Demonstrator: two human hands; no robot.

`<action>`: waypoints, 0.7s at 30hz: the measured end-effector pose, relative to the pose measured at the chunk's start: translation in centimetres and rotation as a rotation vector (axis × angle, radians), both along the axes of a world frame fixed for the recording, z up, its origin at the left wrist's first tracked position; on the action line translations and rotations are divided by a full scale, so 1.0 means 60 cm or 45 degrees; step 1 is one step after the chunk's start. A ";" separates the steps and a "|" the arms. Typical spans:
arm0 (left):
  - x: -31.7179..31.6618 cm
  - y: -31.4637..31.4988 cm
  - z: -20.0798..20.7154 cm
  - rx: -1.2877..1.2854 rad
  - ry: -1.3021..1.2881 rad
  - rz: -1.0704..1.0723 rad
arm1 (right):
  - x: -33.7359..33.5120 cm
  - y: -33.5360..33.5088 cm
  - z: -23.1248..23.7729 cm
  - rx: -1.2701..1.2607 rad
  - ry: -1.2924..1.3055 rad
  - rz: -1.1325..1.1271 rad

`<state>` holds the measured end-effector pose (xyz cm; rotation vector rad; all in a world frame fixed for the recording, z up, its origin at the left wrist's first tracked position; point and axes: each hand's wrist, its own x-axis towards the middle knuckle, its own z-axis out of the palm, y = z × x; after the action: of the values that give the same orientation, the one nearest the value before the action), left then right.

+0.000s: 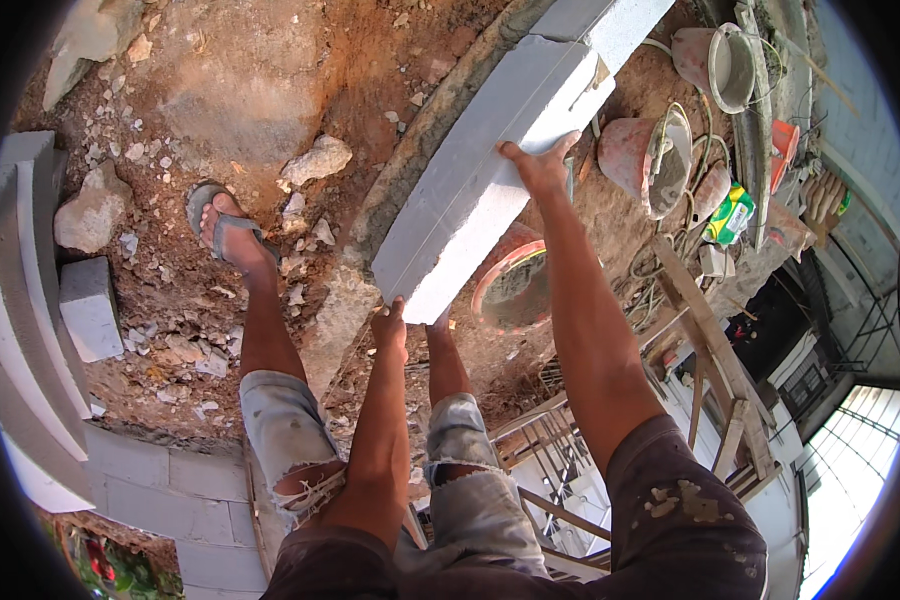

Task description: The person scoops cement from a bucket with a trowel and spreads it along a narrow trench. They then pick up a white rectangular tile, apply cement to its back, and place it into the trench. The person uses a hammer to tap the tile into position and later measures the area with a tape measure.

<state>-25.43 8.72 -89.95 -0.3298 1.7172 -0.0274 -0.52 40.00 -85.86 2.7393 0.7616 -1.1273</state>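
1. Both hands are on a long pale grey block [490, 170], carried lengthwise out in front of the person, over red dirt [270, 90].
2. The left hand [390, 325] grips the near end of the block, fingers curled up against its end face, thumb side up.
3. The right hand [540, 165] is further along, on the right edge of the block, fingers spread wide and pressed to its long side.
4. The block runs from the near end by the left hand up and away to the top of the view, lying along a curved grey kerb [420, 130] of set mortar.
5. Below the block, a red bucket [515, 285] with grey mix inside sits just beside its near end.
6. More mortar-caked buckets [655, 150] stand to the right, near a green and yellow bag [730, 212].
7. The person's left foot, in a sandal [220, 225], is planted on the rubble; torn jean shorts [290, 430] show at the knees.
8. On the left, a loose small block [88, 305] lies next to a wall of laid blocks [30, 300].
9. A pale rock [315, 160] lies in the dirt between sandal and kerb.
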 end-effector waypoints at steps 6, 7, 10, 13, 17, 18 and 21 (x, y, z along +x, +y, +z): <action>0.004 0.068 0.051 0.161 0.097 0.075 | -0.019 0.018 0.003 -0.122 -0.056 0.033; 0.006 0.072 0.055 0.194 0.104 0.087 | -0.024 0.021 0.004 -0.163 -0.070 0.048; 0.009 0.061 0.051 0.408 0.041 0.076 | -0.005 0.010 -0.018 -0.121 -0.121 0.080; 0.010 0.071 0.052 0.313 0.152 -0.036 | -0.021 0.018 -0.014 -0.206 -0.186 0.104; 0.013 0.102 0.076 0.296 0.242 -0.165 | -0.027 0.023 -0.012 -0.251 -0.231 0.124; 0.016 0.090 0.070 0.304 0.289 -0.224 | -0.029 0.025 -0.010 -0.262 -0.209 0.107; 0.024 0.067 0.056 0.300 0.368 -0.340 | -0.024 0.027 -0.008 -0.261 -0.144 0.097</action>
<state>-24.00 12.75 -86.58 0.0763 2.0180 0.0286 -1.99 41.65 -86.35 2.5559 0.6882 -0.9683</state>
